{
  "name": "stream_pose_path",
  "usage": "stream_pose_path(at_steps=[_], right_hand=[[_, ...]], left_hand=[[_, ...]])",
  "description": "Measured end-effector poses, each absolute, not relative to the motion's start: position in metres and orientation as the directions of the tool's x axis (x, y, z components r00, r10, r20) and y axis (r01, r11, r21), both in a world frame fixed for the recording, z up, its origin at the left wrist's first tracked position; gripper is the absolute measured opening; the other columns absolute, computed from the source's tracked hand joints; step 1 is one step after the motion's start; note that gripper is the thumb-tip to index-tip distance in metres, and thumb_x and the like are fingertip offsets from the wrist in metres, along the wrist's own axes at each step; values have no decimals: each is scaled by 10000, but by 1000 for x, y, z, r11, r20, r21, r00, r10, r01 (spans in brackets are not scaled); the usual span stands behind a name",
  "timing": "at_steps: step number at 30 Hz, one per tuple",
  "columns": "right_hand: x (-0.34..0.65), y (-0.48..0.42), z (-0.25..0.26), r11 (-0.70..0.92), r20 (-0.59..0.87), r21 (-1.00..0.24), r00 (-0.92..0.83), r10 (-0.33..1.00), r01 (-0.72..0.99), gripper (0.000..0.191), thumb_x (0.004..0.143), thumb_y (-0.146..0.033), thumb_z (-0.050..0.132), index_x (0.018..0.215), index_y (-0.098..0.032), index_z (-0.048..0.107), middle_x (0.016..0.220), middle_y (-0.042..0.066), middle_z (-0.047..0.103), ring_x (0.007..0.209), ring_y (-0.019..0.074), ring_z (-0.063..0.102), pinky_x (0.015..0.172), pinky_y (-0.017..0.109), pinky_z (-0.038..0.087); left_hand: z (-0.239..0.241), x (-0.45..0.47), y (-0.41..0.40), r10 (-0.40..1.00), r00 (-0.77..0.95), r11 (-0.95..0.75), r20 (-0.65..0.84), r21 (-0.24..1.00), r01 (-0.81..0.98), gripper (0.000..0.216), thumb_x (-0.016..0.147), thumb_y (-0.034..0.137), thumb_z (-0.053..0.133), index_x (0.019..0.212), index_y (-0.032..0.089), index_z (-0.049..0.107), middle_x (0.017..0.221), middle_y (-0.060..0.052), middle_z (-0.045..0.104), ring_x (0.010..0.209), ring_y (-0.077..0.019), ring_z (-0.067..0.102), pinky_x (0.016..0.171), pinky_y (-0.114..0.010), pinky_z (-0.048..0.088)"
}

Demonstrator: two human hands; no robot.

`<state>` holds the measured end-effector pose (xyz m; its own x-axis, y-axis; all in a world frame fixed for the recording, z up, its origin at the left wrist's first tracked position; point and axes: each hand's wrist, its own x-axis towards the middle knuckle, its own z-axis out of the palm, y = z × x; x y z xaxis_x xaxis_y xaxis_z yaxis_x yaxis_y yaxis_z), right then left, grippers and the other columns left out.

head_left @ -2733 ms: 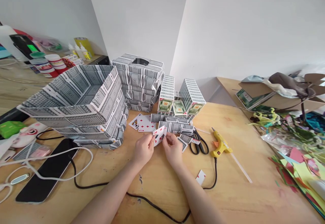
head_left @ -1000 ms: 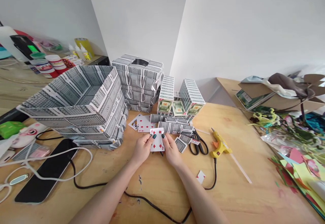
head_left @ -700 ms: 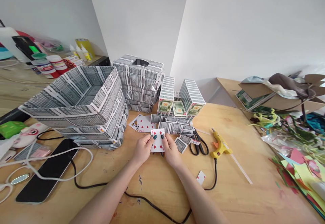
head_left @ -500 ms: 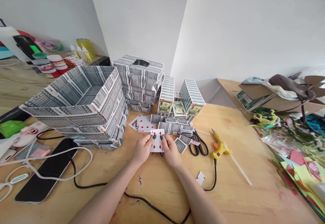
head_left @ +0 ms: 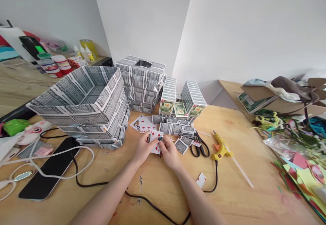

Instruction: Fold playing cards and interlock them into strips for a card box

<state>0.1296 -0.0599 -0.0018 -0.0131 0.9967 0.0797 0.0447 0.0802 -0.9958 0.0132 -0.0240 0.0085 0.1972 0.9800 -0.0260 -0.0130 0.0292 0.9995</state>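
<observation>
Both my hands meet over the wooden table [head_left: 158, 187] and pinch one red diamond playing card [head_left: 154, 138]. My left hand [head_left: 142, 148] grips its left edge, my right hand [head_left: 169, 152] its right edge, a dark-nailed fingertip pressed on the card's face. The card is tilted and bent between them. Just beyond lie loose face-up cards [head_left: 142, 124] and a row of folded card pieces [head_left: 175, 128]. A large open box made of card backs [head_left: 84, 104] stands to the left.
Black scissors [head_left: 200, 145] and a yellow glue gun [head_left: 221, 145] lie right of my hands, its black cord [head_left: 152, 203] looping near my arms. Card packs [head_left: 180, 101] stand behind. A phone [head_left: 47, 174] lies left, craft paper [head_left: 303, 163] right.
The card was held flat and face-up half a second ago; now it is tilted and bent between my fingers. The view has shifted slightly to the left.
</observation>
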Motion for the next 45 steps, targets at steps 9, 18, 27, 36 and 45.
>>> stream_pose_path(at_steps=[9,18,27,36,45], right_hand=[[126,-60,-4,125,126,-989,12,992,83,202,827,-348,443,711,-185,470,609,-28,400,523,106,363,486,223,328],[121,-62,-1,215,208,-965,-59,976,151,100,834,-246,399,802,-191,476,717,2,455,658,139,419,624,253,377],[125,-63,-4,182,183,-969,-15,983,169,193,843,-341,412,835,-195,537,696,7,484,632,147,433,581,255,381],[127,-61,4,-7,-10,-983,17,1000,-182,270,794,-398,484,1003,-228,504,576,-37,442,438,101,371,398,219,328],[128,-61,1,-23,-40,-963,58,997,-270,234,804,-391,472,961,-231,406,534,-76,417,388,85,356,363,197,316]], left_hand=[[11,22,-28,940,195,325,-279,907,-269,340,516,246,743,800,118,609,706,-29,652,596,-139,587,553,-249,477],[11,23,-29,945,103,322,-309,835,-446,223,475,186,745,634,121,603,563,16,614,486,-100,529,480,-210,422],[9,21,-25,952,126,304,-278,898,-319,263,509,269,745,644,125,571,602,5,607,529,-112,530,516,-216,420],[1,16,-23,993,109,-31,39,997,-72,217,789,326,415,740,163,548,745,-14,576,713,-139,518,663,-229,429],[5,13,-31,970,223,-95,92,996,1,333,815,350,400,1061,175,542,772,-40,609,647,-161,518,620,-250,426]])
